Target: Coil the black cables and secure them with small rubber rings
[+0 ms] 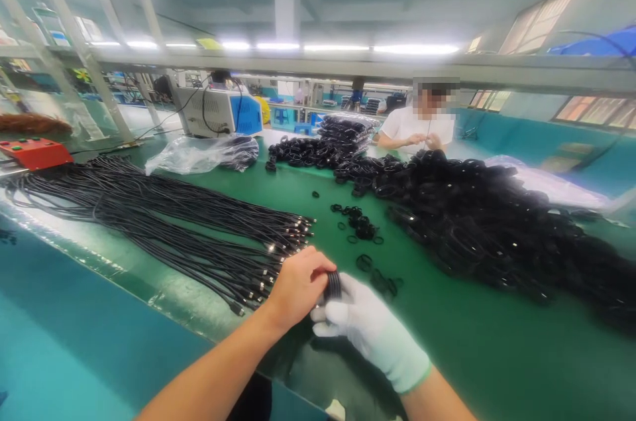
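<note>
My bare left hand [298, 285] and my right hand [365, 321], in a white glove, meet over the front of the green table. Between them is a coiled black cable [333, 285], its loops stacked side by side. The left fingers pinch the coil from above; the gloved fingers close around its right and lower side. Just left of my hands, the metal-tipped ends of long straight black cables [199, 229] lie side by side. Beyond the hands lie small black rings [362, 227], some in a loose cluster.
A large heap of coiled black cables [472, 222] covers the right side. At the back are a plastic bag [189, 154], a white-and-blue machine [223, 113] and stacked bagged packs [348, 129]. An orange button box [37, 152] sits far left. A co-worker [420, 122] works across the table.
</note>
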Motion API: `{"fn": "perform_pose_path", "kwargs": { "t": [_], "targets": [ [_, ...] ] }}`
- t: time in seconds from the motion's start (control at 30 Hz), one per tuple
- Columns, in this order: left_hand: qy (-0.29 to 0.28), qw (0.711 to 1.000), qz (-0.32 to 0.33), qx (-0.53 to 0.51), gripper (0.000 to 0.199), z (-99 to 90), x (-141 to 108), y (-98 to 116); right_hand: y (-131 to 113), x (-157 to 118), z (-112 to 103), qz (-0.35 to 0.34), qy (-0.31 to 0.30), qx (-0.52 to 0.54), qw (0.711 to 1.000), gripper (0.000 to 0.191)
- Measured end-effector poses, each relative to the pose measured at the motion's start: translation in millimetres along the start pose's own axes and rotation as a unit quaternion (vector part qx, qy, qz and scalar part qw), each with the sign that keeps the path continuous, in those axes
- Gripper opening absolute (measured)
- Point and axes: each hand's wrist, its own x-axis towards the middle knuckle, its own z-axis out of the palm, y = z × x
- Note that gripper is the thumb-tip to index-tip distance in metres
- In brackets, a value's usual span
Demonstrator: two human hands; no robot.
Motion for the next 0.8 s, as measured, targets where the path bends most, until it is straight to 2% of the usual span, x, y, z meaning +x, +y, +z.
{"fn": "perform_pose_path", "kwargs": {
  "t": [0.1,0.23,0.33,0.4,0.47,0.57,0.63,0.67,0.7,0.8],
  "targets": [
    [-0.004,1.000,-0.001,-0.006,0.029,1.2,6,-2,-4,0,1,-0.004,-0.002,0.019,1.000,0.044],
    [0.000,1.000,-0.005,-0.016,0.027,2.0,11,-5,-9,-3,1,-0.016,-0.049,0.079,0.996,0.041],
    [-0.012,0.999,-0.027,-0.028,0.024,-5.2,14,-6,-11,-4,0,-0.018,-0.053,0.090,0.994,0.043],
    [-0.047,0.995,-0.046,-0.070,0.020,-14.5,15,-9,-12,-4,0,-0.007,-0.062,0.115,0.991,0.036],
    [-0.097,0.981,-0.061,-0.159,0.025,-24.7,15,-14,-13,-3,1,0.018,-0.089,0.174,0.981,0.029],
    [-0.206,0.924,-0.063,-0.316,0.042,-33.8,12,-25,-15,-3,5,0.076,-0.118,0.243,0.960,0.033],
    [-0.256,0.888,-0.056,-0.378,0.046,-34.4,10,-30,-14,-2,5,0.105,-0.104,0.219,0.964,0.039],
    [-0.264,0.883,-0.055,-0.385,0.045,-33.8,9,-31,-13,-1,4,0.108,-0.084,0.189,0.972,0.042],
    [-0.258,0.890,-0.056,-0.372,0.042,-32.9,9,-30,-11,-1,3,0.099,-0.056,0.148,0.982,0.044],
    [-0.218,0.938,-0.066,-0.261,0.038,-30.9,10,-25,-7,2,-2,0.028,0.024,-0.014,0.999,0.044]
  ]
}}
